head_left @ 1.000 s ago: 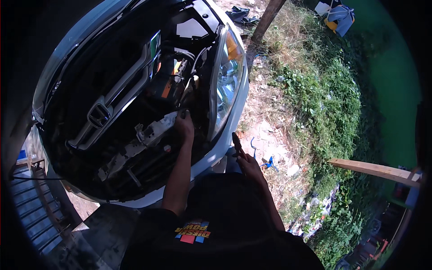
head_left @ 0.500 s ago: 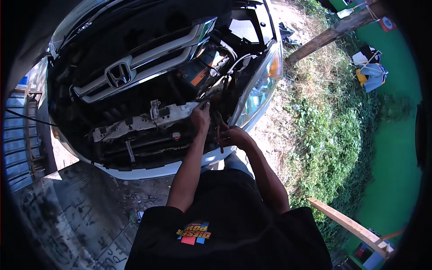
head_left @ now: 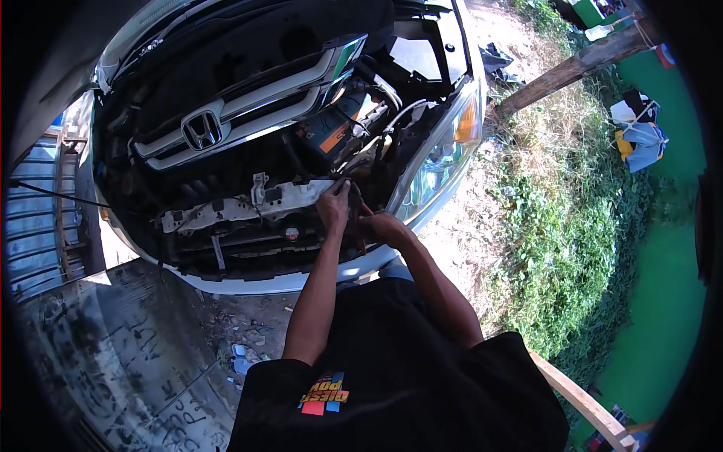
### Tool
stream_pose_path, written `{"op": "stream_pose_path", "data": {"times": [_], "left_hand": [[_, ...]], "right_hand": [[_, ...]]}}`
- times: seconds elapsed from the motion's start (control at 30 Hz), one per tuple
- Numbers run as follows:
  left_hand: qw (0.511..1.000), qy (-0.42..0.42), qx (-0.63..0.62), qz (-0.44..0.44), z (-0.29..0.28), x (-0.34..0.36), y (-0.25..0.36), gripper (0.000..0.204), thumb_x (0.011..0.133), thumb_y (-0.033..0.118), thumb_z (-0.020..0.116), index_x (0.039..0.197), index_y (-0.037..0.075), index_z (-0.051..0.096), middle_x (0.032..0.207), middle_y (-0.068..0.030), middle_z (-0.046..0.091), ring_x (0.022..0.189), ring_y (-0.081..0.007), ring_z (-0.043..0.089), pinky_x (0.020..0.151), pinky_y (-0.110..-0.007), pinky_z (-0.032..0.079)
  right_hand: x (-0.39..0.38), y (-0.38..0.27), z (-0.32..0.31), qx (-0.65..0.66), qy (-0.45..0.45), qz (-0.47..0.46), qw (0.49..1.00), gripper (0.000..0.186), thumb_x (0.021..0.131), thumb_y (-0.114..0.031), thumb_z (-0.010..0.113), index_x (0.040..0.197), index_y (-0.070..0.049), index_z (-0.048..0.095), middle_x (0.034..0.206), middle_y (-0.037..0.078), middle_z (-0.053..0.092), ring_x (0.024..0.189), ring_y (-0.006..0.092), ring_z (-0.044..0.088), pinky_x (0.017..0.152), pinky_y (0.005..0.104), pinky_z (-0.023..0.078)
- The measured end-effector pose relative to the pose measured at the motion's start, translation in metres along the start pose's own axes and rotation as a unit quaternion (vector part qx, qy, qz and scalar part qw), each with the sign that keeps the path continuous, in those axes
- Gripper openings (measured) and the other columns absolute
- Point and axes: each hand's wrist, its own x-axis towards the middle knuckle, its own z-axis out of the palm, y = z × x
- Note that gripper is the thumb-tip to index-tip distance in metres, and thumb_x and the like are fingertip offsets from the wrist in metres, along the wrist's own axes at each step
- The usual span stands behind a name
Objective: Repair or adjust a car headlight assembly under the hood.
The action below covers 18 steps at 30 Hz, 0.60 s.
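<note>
Checking head view: right grip (head_left: 385, 227) closed round red-handled tool (head_left: 367, 209), near headlight (head_left: 433, 181); left grip (head_left: 333, 207) bunched at right end of pale crossbar (head_left: 292, 196), can't tell what it holds. I'd brace left, square tool, squeeze gently.

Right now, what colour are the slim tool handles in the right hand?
The slim tool handles are red, best seen in the head view.
</note>
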Motion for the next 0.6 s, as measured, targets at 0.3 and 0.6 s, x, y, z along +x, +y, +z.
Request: {"op": "stream_pose_path", "data": {"times": [0.3, 0.6], "left_hand": [[0.999, 0.026, 0.026, 0.037, -0.002, 0.0, -0.013, 0.034, 0.088, 0.038, 0.067, 0.104, 0.009, 0.074, 0.09, -0.0195, 0.071, 0.082, -0.0348, 0.069, 0.073, -0.04, 0.052], [0.99, 0.052, -0.003, 0.129, -0.005, -0.005, -0.015, 0.03, 0.087, 0.032, 0.069, 0.103, 0.007, 0.074, 0.089, -0.0194, 0.071, 0.08, -0.0309, 0.069, 0.072, -0.037, 0.051]], "right_hand": [[-0.027, -0.038, 0.004, -0.139, 0.033, -0.025, 0.989, 0.043, 0.096, -0.035, 0.052, 0.089, 0.005, 0.066, 0.081, 0.014, 0.069, 0.072, 0.0268, 0.068, 0.068, 0.0329, 0.055], [-0.012, -0.035, -0.003, -0.09, -0.025, -0.038, 0.995, 0.038, 0.099, -0.031, 0.05, 0.085, 0.002, 0.063, 0.071, 0.011, 0.065, 0.055, 0.0213, 0.061, 0.05, 0.0333, 0.049]]}}
